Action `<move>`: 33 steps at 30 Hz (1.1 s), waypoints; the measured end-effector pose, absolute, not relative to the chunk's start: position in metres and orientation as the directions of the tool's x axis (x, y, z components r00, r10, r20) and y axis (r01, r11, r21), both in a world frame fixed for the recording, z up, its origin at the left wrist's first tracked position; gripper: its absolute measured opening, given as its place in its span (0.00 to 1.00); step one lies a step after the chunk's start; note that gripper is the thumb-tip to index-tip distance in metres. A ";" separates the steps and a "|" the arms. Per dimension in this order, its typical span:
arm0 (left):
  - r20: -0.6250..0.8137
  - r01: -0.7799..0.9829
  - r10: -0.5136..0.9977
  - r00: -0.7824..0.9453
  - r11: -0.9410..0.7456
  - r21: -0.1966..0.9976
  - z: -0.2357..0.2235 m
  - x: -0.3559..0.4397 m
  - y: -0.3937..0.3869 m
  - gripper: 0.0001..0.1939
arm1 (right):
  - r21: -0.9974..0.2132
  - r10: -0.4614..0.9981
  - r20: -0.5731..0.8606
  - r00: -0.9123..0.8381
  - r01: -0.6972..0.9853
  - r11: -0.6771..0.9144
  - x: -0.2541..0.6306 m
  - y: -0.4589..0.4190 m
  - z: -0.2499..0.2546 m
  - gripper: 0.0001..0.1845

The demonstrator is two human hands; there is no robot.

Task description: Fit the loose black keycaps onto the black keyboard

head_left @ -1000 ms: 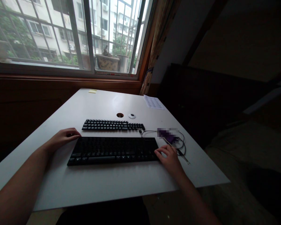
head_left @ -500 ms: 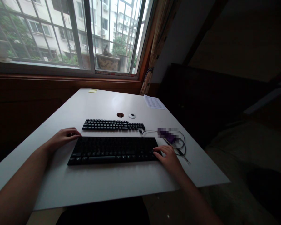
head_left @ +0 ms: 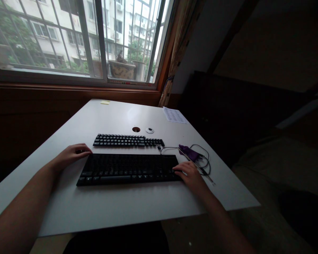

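Note:
A black keyboard [head_left: 127, 169] lies at a slight tilt on the white table. Keycaps show on its nearer rows, while the upper rows look dark and bare. At its far left corner my left hand [head_left: 70, 157] rests, fingertips and thumb closed on the edge. My right hand [head_left: 189, 174] reaches over the right end of the keyboard, its thumb and forefinger drawn together in a pinch low above the keys. Whatever sits between those fingertips is too small and dark to make out. Behind the keyboard, loose black keycaps [head_left: 119, 140] stand in tidy rows.
To the right lie a purple cloth pouch [head_left: 189, 153], a looped black cable [head_left: 208, 160] and a thin rod-like tool [head_left: 209, 179]. Farther back are a cable hole [head_left: 136, 129], its white cover [head_left: 149, 130], a printed sheet [head_left: 175, 115] and yellow sticky notes [head_left: 105, 102].
My right hand has shifted very slightly up and left over the keyboard's right end. My left hand and the keyboard stay where they were.

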State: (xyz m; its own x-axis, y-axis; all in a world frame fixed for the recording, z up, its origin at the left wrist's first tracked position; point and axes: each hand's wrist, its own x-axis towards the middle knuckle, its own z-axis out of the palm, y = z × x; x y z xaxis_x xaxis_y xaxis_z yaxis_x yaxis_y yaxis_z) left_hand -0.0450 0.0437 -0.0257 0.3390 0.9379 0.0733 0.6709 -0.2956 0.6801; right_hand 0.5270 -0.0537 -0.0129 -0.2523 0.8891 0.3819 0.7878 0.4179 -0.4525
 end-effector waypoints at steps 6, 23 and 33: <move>0.072 0.664 0.937 0.341 -0.294 0.687 -0.026 -0.045 0.044 0.25 | -0.405 0.861 0.393 -0.322 0.780 0.477 0.527 -0.052 -0.010 0.09; 0.052 0.666 0.944 0.324 -0.267 0.696 -0.023 -0.043 0.041 0.23 | -0.464 0.878 0.380 -0.293 0.760 0.454 0.535 -0.056 -0.015 0.12; 0.044 0.662 0.943 0.329 -0.263 0.702 -0.023 -0.042 0.041 0.24 | -0.709 0.922 0.380 0.068 0.662 0.244 0.521 -0.051 -0.054 0.26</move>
State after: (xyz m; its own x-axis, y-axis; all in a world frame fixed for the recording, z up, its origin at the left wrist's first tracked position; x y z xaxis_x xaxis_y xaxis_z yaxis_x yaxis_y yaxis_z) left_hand -0.0423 0.0407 -0.0231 0.3288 0.9434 0.0435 0.6620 -0.2632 0.7018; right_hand 0.5205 -0.0514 -0.0536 0.0678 0.9224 0.3802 0.6617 0.2436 -0.7091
